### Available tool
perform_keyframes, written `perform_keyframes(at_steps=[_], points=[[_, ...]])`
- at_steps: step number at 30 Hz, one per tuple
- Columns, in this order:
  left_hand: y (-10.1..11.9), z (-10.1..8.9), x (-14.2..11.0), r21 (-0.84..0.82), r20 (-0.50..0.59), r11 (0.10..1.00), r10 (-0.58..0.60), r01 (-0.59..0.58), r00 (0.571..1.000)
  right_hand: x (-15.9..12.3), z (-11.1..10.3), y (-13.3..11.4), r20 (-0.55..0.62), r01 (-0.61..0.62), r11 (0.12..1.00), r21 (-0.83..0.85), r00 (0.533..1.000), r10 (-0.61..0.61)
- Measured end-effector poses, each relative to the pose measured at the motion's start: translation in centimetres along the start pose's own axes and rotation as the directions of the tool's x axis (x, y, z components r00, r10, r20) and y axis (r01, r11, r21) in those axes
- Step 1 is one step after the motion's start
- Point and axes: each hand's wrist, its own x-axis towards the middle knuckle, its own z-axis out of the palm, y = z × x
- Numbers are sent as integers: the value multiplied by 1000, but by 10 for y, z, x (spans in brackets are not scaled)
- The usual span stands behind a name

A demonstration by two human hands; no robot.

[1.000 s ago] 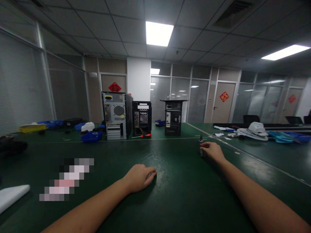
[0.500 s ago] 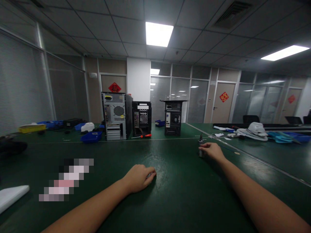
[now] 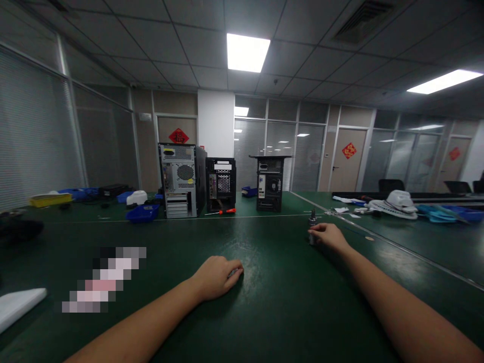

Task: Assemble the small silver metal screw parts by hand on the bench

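My right hand pinches a small upright cylinder between thumb and fingertips. The cylinder is dark with a pale lower part and a narrow top, and its base is at the tabletop; its exact kind is unclear. My left hand rests on the green table, fingers curled inward and closed. A sliver of something greyish shows between its thumb and index finger, too hidden to name. Beyond the hands, a red-handled screwdriver lies in front of the computer cases.
A tall computer case, a smaller black case and another case stand at the back. A blue tray sits left of them. White gear lies far right, a white object near left.
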Motion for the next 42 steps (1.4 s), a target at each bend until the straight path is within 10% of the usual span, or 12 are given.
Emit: perform_keyframes(at_steps=[22, 33, 42], points=[[0, -1, 0, -19, 3, 1000, -5, 5, 1000, -9, -1, -11, 41, -31, 999, -8, 999, 31], [0, 0, 0, 5, -5, 1000, -3, 3, 1000, -11, -1, -1, 242, 140, 988, -59, 963, -122], [1, -2, 0, -27, -1, 1000, 2, -2, 1000, -40, 21, -55, 274, 355, 915, -194, 915, -296]])
